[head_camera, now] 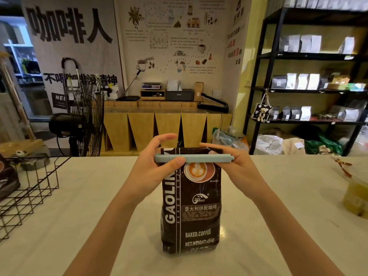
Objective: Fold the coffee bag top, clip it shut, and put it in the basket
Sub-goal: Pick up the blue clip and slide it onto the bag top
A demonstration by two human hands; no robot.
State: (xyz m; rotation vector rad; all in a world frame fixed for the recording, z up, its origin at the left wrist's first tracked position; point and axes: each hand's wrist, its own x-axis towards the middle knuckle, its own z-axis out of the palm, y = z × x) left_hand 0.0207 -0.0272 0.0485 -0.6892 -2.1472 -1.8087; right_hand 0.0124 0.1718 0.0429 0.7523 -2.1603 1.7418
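A dark brown coffee bag (192, 206) stands upright on the white counter, its top folded over. A long pale blue clip (201, 157) lies across the fold, level with the bag's top. My left hand (157, 162) pinches the clip's left end, thumb in front and fingers behind. My right hand (233, 166) holds the clip's right end and the bag's top corner. A black wire basket (29, 188) sits on the counter at the left, apart from the bag.
Another dark bag (8, 182) rests inside the basket's left part. A roll of yellowish tape (356, 198) and a small twisted tie (342, 166) lie at the counter's right edge. A fan (85, 116) stands behind the counter, shelving at the right.
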